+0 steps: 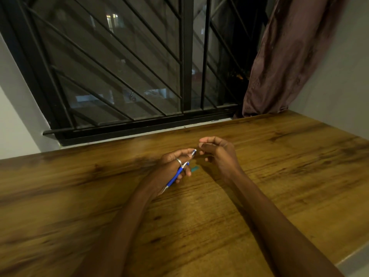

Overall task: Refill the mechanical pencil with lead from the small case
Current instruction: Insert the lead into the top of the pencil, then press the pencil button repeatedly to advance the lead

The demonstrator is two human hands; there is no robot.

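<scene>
My left hand (173, 164) grips a blue mechanical pencil (178, 172), its silver tip pointing back toward my wrist and its top end up by my fingertips. My right hand (217, 150) hovers just to the right of the pencil's top end, thumb and forefinger pinched together; whether a lead sits between them is too small to tell. A small teal case (195, 168) lies flat on the wooden table (279, 176), between my two hands and partly hidden by the left one.
The table runs up to a wall with a barred window (127, 62). A brown curtain (289, 56) hangs at the back right, its hem touching the tabletop. The table's right edge (351, 256) is near my right forearm.
</scene>
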